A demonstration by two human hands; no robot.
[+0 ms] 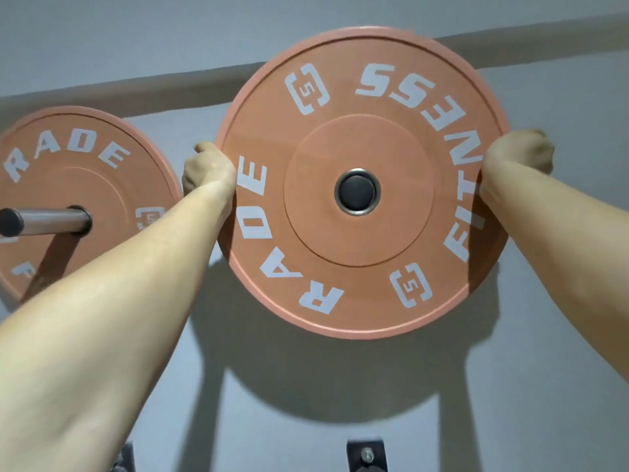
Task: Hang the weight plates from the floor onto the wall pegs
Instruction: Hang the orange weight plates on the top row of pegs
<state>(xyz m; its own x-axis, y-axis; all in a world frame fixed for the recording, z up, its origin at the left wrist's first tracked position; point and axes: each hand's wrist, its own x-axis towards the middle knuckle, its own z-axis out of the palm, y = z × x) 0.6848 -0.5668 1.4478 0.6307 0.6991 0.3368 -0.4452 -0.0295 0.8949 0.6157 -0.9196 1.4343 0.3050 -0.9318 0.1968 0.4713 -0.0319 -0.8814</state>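
Note:
A salmon-pink weight plate (364, 277) with white lettering fills the middle of the head view, flat against the grey wall. The black end of a wall peg (357, 191) shows through its steel-ringed centre hole. My left hand (207, 170) grips the plate's left rim and my right hand (519, 153) grips its right rim, with the fingers of both wrapped behind the edge. A second pink plate (61, 172) hangs at the left on its own steel peg (44, 220), which sticks out toward me.
A darker grey band (136, 90) runs across the wall above the plates. Below, a black bolted wall bracket (367, 454) sits at the bottom edge, and part of another bracket (124, 458) shows at the bottom left.

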